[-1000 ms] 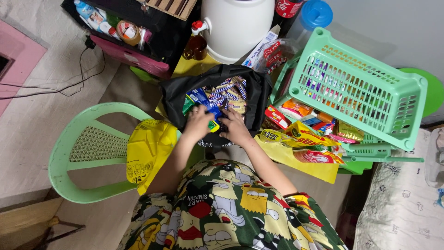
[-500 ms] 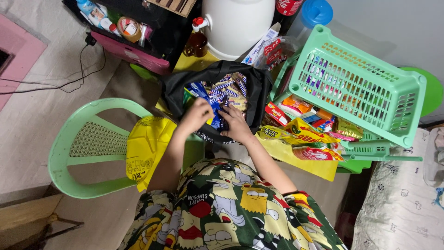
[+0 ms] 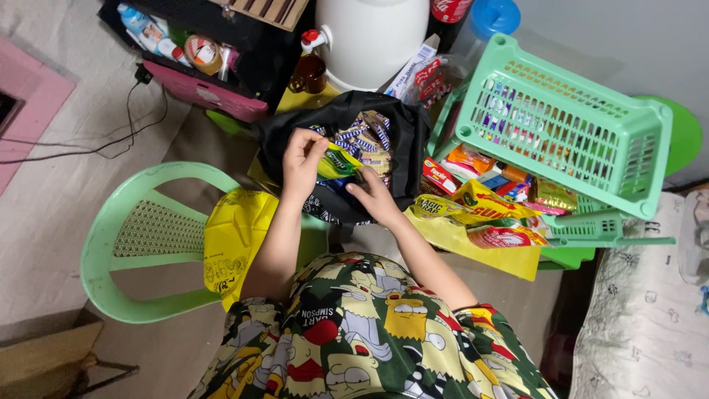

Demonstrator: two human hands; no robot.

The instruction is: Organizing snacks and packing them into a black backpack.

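Cluttered floor: left hand (image 3: 301, 161) grips yellow-green packet (image 3: 338, 160); right hand (image 3: 373, 198) apparently pinches black bag (image 3: 402, 148).

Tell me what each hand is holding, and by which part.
The left hand pinches a yellow-green snack packet by its left end, above the open black bag. The right hand touches its lower right corner; its grip cannot be told.

My left hand (image 3: 301, 157) now lifts a green and yellow snack packet (image 3: 338, 161) clear of the pile in the black bag (image 3: 402, 151), where earlier both hands were pressed down among the wrappers; my right hand (image 3: 375, 198) sits lower now, at the bag's near edge
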